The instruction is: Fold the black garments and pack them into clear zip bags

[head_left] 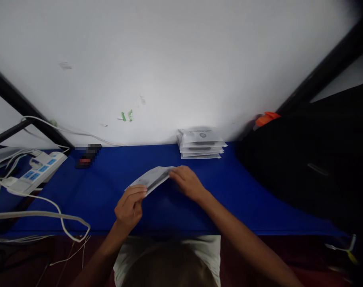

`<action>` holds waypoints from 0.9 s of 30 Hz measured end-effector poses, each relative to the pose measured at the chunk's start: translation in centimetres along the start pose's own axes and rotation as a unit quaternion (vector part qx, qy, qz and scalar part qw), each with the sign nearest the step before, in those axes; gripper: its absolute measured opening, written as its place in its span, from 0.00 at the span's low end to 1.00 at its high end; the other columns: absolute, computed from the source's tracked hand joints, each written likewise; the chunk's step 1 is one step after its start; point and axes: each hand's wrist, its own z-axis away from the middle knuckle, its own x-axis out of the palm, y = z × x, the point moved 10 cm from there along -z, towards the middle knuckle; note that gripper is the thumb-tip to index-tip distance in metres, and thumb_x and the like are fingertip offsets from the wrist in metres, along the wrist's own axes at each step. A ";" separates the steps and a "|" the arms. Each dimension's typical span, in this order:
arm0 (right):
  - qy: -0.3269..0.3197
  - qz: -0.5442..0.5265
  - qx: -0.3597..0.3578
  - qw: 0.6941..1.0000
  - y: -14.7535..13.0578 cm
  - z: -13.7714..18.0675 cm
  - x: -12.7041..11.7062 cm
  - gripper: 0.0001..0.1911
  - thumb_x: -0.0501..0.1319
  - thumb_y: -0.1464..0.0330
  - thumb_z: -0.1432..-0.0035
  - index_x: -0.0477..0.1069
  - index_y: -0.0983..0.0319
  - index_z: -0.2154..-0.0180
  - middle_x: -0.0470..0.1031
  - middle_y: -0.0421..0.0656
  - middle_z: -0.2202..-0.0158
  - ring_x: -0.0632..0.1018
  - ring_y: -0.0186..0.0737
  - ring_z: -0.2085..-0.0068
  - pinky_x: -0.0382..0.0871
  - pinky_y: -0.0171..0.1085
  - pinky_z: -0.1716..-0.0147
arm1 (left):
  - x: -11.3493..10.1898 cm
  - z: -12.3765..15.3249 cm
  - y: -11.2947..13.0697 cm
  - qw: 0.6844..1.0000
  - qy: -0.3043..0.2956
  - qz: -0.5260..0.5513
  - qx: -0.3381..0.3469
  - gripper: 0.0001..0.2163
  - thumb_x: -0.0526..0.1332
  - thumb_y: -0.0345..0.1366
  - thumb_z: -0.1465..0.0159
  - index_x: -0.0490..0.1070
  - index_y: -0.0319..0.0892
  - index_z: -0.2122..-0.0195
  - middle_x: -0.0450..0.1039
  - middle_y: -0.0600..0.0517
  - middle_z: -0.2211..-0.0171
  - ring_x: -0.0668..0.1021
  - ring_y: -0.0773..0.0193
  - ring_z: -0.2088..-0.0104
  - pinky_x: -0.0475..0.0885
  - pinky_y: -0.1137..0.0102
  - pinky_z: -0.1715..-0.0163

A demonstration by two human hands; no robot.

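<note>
A flat, whitish packet (155,176) with a dark strip along its near side is held above the blue table surface (109,211). My left hand (130,207) grips its left end, thumb and fingers pinched together. At the opposite end, my right hand (185,181) has its fingers closed on the packet's upper right corner. Beyond my hands, against the wall, lies a stack of similar white packets (202,141), the top one with dark print. What is inside the held packet cannot be made out.
A white power strip (39,171) with plugged cables is at the left, and a loose white cable (50,214) loops over the front edge. A dark handheld object (88,156) lies near the wall. A large black item (303,167) covers the right side, beside something orange (267,118).
</note>
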 end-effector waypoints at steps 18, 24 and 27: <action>-0.131 -0.106 0.066 0.984 2.5 -1.5 -2.2 0.32 0.54 0.81 0.53 0.67 0.63 0.44 0.76 0.50 0.48 0.76 0.47 0.48 0.72 0.44 0.51 | 1.6 -0.3 1.7 0.999 -0.039 0.021 0.017 0.11 0.61 0.23 0.37 0.71 0.43 0.56 0.77 0.50 0.62 0.79 0.61 0.60 0.78 0.60 0.58; -0.054 0.180 0.200 0.962 14.6 -2.6 -8.5 0.36 0.54 0.81 0.49 0.58 0.64 0.37 0.62 0.54 0.36 0.63 0.57 0.37 0.58 0.56 0.41 | 3.7 0.5 -1.9 0.991 -0.112 0.029 -0.065 0.08 0.59 0.26 0.35 0.72 0.43 0.56 0.75 0.49 0.61 0.78 0.63 0.59 0.76 0.65 0.59; -0.193 0.185 0.240 0.933 19.2 -0.7 -5.0 0.37 0.58 0.77 0.50 0.58 0.70 0.37 0.63 0.59 0.37 0.66 0.59 0.39 0.60 0.53 0.42 | 6.4 1.0 -3.1 0.977 -0.190 0.039 -0.092 0.07 0.58 0.30 0.33 0.71 0.44 0.56 0.74 0.48 0.59 0.78 0.62 0.56 0.75 0.64 0.55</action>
